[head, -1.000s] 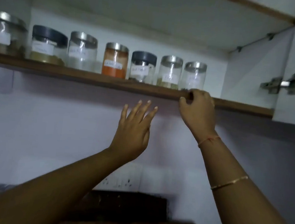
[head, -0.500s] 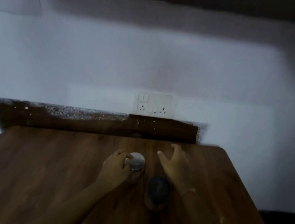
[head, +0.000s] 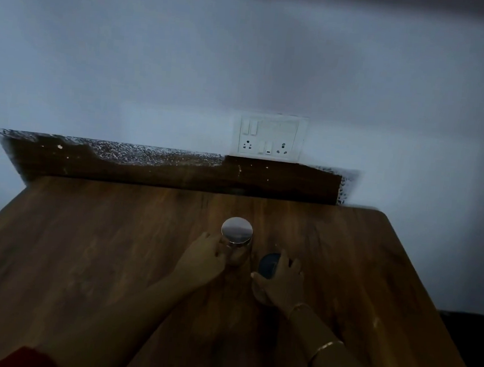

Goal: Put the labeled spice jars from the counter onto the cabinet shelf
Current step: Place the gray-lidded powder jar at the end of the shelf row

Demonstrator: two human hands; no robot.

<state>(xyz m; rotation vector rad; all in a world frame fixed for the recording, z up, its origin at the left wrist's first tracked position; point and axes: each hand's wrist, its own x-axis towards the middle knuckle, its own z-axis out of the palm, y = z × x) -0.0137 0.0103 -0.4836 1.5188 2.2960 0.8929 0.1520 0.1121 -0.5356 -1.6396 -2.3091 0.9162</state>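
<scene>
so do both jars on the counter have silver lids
No, the jar by the left hand has a silver lid, but the jar under the right hand has a dark lid.

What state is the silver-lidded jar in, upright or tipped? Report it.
Upright. The silver-lidded jar stands on the counter, lid facing up, left hand around its side.

Tabletop (head: 88, 257): wood-grain surface, brown, smooth, with a faint sheen.
Silver-lidded jar (head: 236, 235): polished metal lid, glossy and reflective; clear body beneath, glass or plastic hard to tell in the dim light.
Dark-lidded jar (head: 269, 263): matt dark lid, probably plastic.
Backsplash (head: 154, 164): speckled stone look, part dark wood grain.
Socket plate (head: 269, 137): white plastic, smooth.
Wall (head: 158, 59): matt, pale finish.
Bangle (head: 326, 346): thin, shiny metal.
</scene>
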